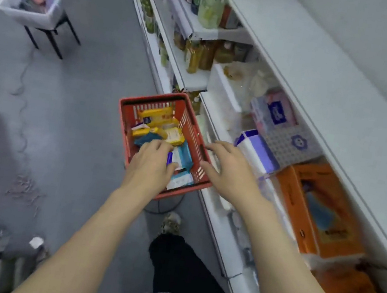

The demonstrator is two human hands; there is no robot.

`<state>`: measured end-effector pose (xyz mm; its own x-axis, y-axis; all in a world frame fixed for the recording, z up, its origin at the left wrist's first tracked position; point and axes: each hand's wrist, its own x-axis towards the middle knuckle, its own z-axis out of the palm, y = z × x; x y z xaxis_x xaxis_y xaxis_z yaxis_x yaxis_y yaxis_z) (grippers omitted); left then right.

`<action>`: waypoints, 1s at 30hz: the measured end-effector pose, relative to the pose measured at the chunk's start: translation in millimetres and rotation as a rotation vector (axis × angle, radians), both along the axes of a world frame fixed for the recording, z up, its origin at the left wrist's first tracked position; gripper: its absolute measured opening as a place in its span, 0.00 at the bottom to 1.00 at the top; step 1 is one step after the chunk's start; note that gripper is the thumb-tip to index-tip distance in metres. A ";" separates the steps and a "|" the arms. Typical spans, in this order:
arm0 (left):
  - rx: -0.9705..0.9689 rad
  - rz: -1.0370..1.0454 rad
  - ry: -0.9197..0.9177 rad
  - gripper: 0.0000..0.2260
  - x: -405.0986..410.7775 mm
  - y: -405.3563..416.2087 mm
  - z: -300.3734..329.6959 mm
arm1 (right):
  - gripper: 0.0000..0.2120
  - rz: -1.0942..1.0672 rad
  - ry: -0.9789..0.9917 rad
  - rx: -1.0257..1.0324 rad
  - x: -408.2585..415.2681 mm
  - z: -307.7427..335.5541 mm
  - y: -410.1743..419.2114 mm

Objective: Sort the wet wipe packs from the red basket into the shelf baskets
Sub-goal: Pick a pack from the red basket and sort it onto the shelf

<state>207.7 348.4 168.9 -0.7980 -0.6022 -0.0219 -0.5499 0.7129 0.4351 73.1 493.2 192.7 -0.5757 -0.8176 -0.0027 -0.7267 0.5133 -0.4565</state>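
Risk of a mixed grab and a tipped basket

Wet wipe packs, yellow, teal and blue-white, lie jumbled in the red basket, directly under the left hand. That hand reaches in with fingers curled over a blue-white pack; blur hides whether it truly grips it. The right hand hovers beside the basket's right rim, fingers spread wide, holding nothing. Because the packs overlap, curled fingers could drag up two kinds at once and missort them. Pressing down on the near rim could tilt the basket, whose support is hidden. Just right of the right hand, the shelf baskets look crowded, so a loosely dropped pack might slide off.
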 end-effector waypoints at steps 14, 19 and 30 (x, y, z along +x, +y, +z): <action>0.278 0.304 -0.237 0.20 -85.4 -156.2 -134.9 | 0.25 0.165 -0.379 0.468 -122.1 -180.4 -212.8; 0.348 0.373 -0.263 0.23 -99.6 -187.4 -181.9 | 0.28 0.154 -0.581 0.443 -125.8 -238.7 -263.1; 0.506 0.434 -0.248 0.30 -122.9 -234.5 -233.4 | 0.24 0.071 -0.778 0.448 -121.4 -307.9 -315.2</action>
